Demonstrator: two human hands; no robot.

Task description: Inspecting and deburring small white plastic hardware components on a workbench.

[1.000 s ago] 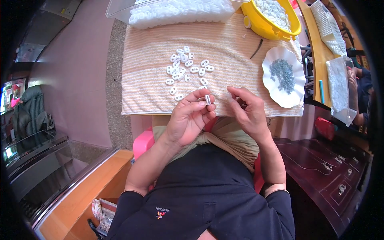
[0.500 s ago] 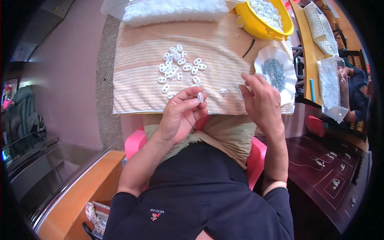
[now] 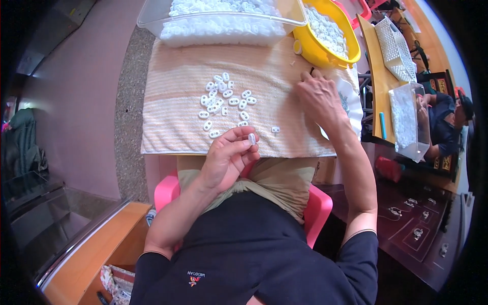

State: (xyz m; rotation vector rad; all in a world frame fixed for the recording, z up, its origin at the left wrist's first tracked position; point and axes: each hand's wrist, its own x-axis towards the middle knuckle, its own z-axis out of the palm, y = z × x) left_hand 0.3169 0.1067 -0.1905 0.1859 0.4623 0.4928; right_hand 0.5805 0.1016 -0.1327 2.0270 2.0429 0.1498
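Note:
My left hand (image 3: pixel 223 160) pinches a small white oval plastic piece (image 3: pixel 251 138) between thumb and fingers, above the near edge of the towel. Out to the right, my right hand (image 3: pixel 321 96) is closed over a thin black strip (image 3: pixel 312 69); only a short dark end shows past the fingertips. A loose cluster of white two-hole plastic pieces (image 3: pixel 224 111) lies on the towel beyond my left hand. One similar piece (image 3: pixel 275 129) lies apart to its right. My right hand and wrist partly cover a white wavy-rimmed dish (image 3: pixel 355 109) holding small dark bits.
A striped towel (image 3: pixel 173 101) covers the table. At its far side stand a clear bin (image 3: pixel 223 35) of white pieces and a yellow basin (image 3: pixel 352 53), also filled. Rightward, another person (image 3: pixel 447 117) sits by a clear box (image 3: pixel 405 119) and a white perforated basket (image 3: pixel 394 48).
My right hand has moved from above the dish to the black strip and closed over it. My left hand keeps its pinch on the white piece. The whole view has shifted slightly.

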